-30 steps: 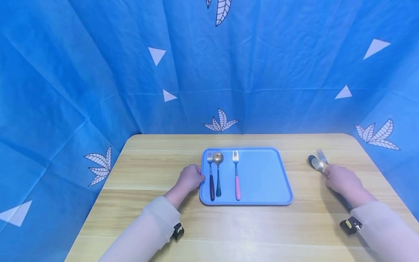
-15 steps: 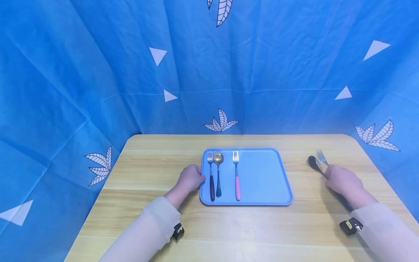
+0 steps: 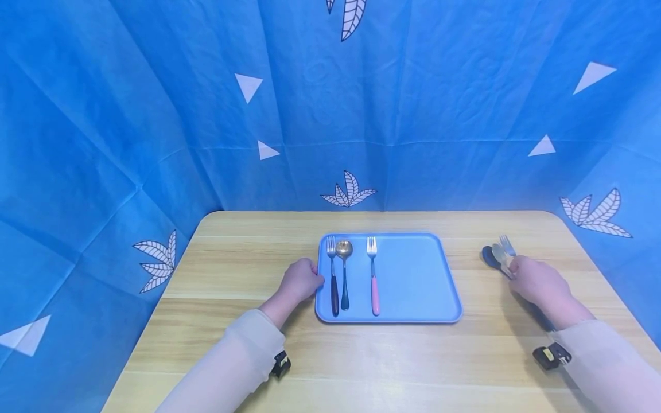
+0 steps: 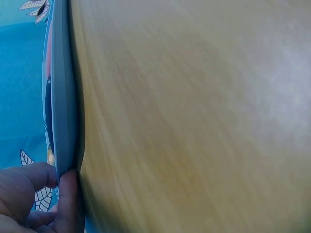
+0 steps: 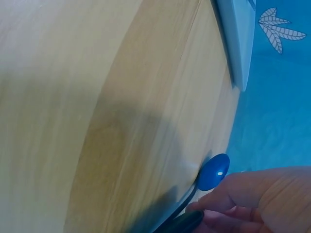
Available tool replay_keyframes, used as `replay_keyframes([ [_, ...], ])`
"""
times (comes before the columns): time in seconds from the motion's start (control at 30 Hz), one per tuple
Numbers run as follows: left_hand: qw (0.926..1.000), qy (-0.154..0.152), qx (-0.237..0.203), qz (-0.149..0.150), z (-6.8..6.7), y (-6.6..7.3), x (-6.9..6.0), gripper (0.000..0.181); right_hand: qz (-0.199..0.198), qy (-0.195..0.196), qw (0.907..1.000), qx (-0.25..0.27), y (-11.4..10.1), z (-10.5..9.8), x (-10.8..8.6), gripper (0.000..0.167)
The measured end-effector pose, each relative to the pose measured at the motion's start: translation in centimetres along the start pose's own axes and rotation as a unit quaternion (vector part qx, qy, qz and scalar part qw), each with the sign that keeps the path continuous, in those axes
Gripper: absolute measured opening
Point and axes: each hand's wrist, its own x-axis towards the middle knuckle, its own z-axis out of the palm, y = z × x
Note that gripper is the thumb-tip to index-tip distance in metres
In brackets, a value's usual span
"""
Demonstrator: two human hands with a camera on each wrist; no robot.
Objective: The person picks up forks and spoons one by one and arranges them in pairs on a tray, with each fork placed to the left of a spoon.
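My left hand [image 3: 302, 279] pinches the left rim of the blue tray [image 3: 413, 281]; in the left wrist view the rim sits between thumb and finger. On the tray lie a dark-handled fork [image 3: 334, 295], a round-bowled spoon [image 3: 345, 287] with a dark green handle and a pink-handled fork [image 3: 374, 295]. At the right, my right hand [image 3: 539, 281] pinches a silver spoon [image 3: 498, 252], whose dark green handle [image 5: 187, 222] shows at the fingers in the right wrist view. Near the fingertips are a dark blue spoon [image 5: 214, 172] and another fork [image 3: 507, 245], both partly hidden in the head view.
The wooden table [image 3: 392, 367] has rounded far corners. Behind it and along both sides hangs a blue cloth [image 3: 413, 115] with white leaves and triangles. Bare wood lies between the tray's right rim and the right-hand cutlery.
The silver spoon's bowl has shifted and turned slightly in my right hand. The dark blue spoon now lies slightly further left. My left hand, the tray and the right-hand fork stay put.
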Motion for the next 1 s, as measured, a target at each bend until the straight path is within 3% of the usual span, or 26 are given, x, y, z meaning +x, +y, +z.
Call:
replay_keyframes([
  [0.2,1.0,-0.003,0.0,-0.007,-0.1,0.0,0.1,0.019,-0.014,0.012,0.9998,0.002,-0.6,0.1,-0.2,0.007],
  [0.57,1.0,-0.004,0.0,-0.005,0.0,0.0,0.1,0.02,-0.025,0.022,0.9994,0.001,-1.2,0.2,-0.3,0.032],
  [1.0,1.0,-0.006,-0.005,-0.002,-0.1,-0.1,0.1,0.021,-0.038,0.003,0.9992,0.013,-2.6,0.1,0.2,0.014],
])
